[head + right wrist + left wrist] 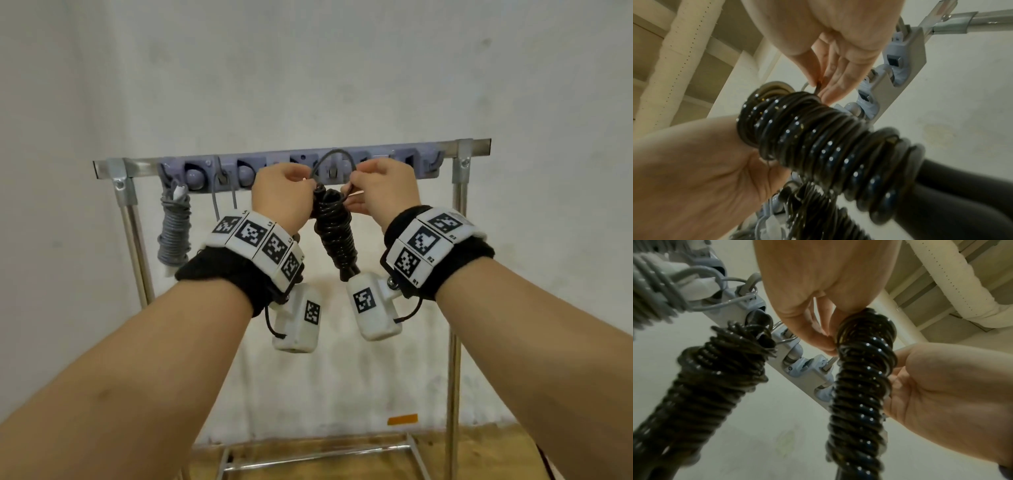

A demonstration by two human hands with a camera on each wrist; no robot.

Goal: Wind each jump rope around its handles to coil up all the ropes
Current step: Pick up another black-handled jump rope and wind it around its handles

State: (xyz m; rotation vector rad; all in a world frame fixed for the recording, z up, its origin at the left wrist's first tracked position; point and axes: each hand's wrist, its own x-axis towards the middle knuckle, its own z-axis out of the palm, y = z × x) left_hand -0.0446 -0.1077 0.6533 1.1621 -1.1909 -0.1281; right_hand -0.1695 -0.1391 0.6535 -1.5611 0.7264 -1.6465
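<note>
A black jump rope (pixel 334 229), wound in tight turns round its handles, hangs between my hands in front of the hook rail (pixel 390 157). My left hand (pixel 301 186) pinches the top of the coil (pixel 861 386) with thumb and fingertips. My right hand (pixel 356 186) pinches the rope's free loop (pixel 337 154), which arches up over a hook. In the right wrist view my right hand (pixel 818 87) grips that strand just above the coil (pixel 818 141). The dark handles (pixel 951 186) stick out below the turns.
A coiled grey rope (pixel 174 226) hangs from the rail's left end, with a thin grey loop (pixel 224 202) beside it. A second coiled black rope (pixel 715 378) hangs from the rail, left of the one I hold. The metal rack frame (pixel 459 240) stands before a white wall.
</note>
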